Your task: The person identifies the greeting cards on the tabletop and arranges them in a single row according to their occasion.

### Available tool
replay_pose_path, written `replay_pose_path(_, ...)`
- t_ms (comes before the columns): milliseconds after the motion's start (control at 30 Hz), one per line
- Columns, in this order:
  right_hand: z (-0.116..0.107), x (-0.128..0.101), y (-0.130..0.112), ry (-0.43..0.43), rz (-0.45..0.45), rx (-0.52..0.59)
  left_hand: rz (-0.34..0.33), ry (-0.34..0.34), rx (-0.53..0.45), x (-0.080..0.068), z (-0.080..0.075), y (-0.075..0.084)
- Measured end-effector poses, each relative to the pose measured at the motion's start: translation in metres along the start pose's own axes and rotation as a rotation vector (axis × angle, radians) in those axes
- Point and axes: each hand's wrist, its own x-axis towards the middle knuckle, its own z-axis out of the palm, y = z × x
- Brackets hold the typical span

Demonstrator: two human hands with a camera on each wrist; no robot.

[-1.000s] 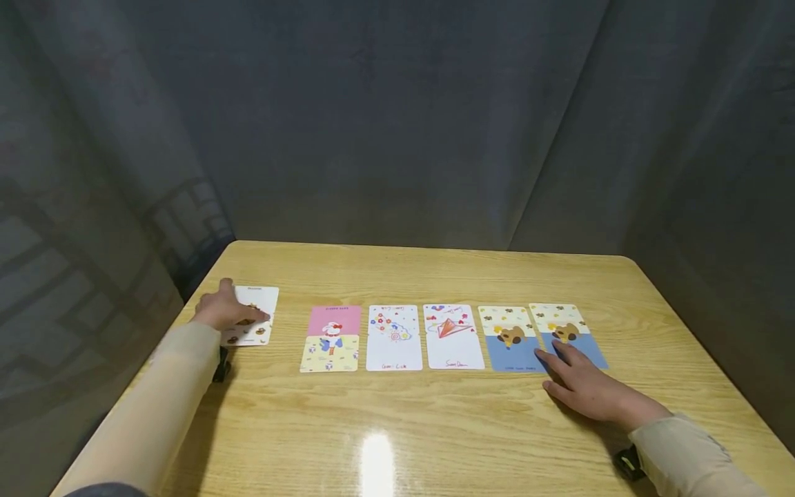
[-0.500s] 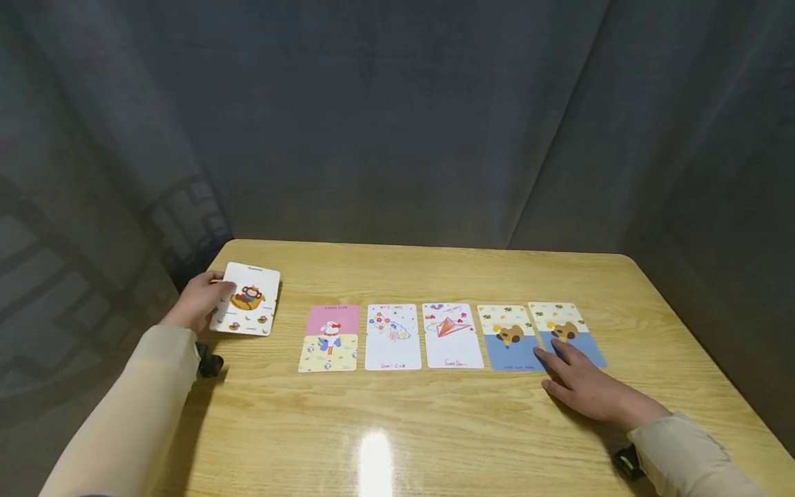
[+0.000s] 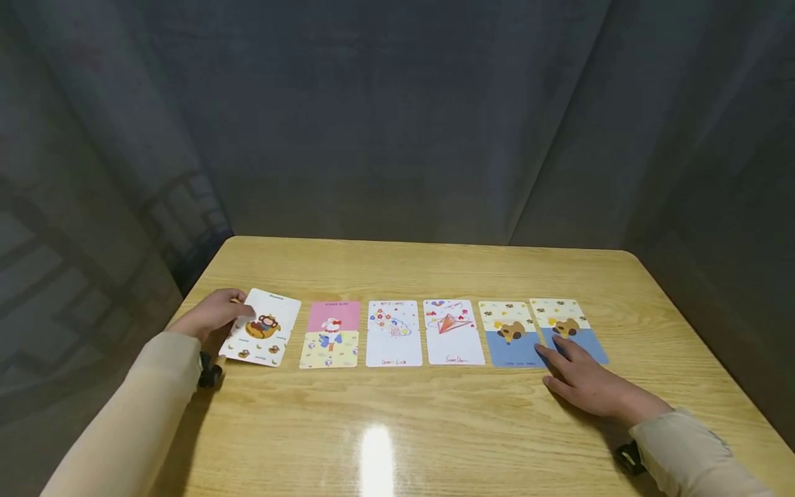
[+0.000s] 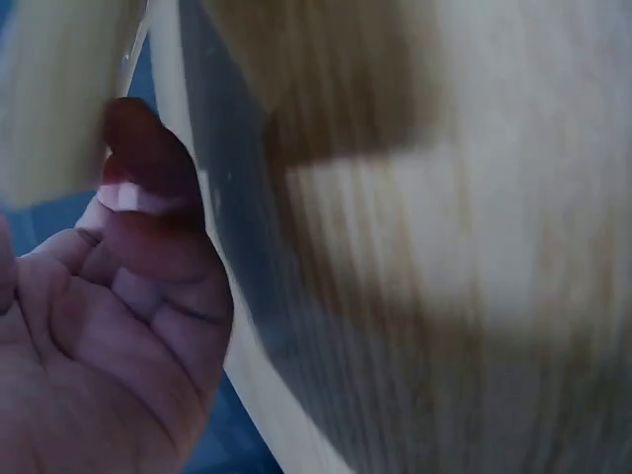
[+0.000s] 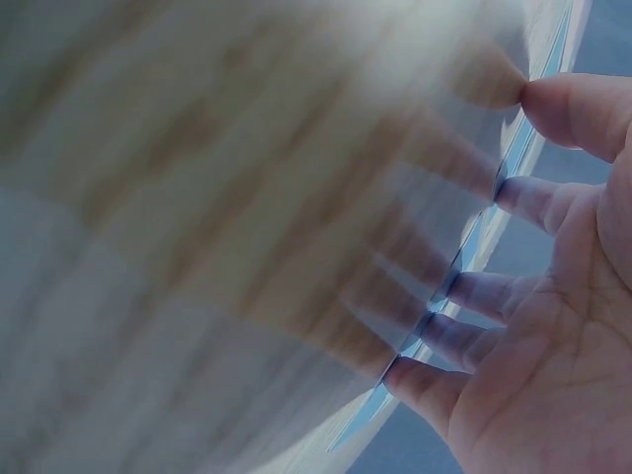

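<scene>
Monkey card (image 3: pixel 263 336) now beside the row, seemingly under left fingers (image 3: pixel 239 312).

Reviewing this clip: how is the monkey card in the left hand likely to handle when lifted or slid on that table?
The monkey card looks thin and flat, so probably light and slightly bendy. The table is glossy, so the card would likely slide easily. Lying flat, its edge may be hard to catch; the left hand holds it at one side.

My left hand (image 3: pixel 214 314) holds a smooth, slightly glossy paper card (image 3: pixel 262 328) over the varnished, shiny wood-grain table (image 3: pixel 435 428), cream cloth sleeves (image 3: pixel 133 414) on my arms, matt grey fabric curtain (image 3: pixel 397 117) behind
</scene>
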Motion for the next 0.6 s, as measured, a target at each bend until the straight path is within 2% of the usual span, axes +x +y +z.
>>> replay_pose_path(67,0.000,0.000,0.000,-0.001,0.003,0.004,-0.005,0.007,0.043,0.000,0.003,0.002)
replay_pose_path(233,0.000,-0.001,-0.001,0.002,0.000,0.005,-0.036,-0.006,0.081,0.000,0.009,0.005)
replay_pose_path(367,0.000,-0.001,-0.001,0.003,-0.002,0.001,-0.054,-0.017,0.165,-0.001,0.011,0.005)
replay_pose_path(600,0.000,-0.001,-0.002,-0.004,0.006,0.007,-0.004,-0.005,0.284,-0.003,0.015,0.009)
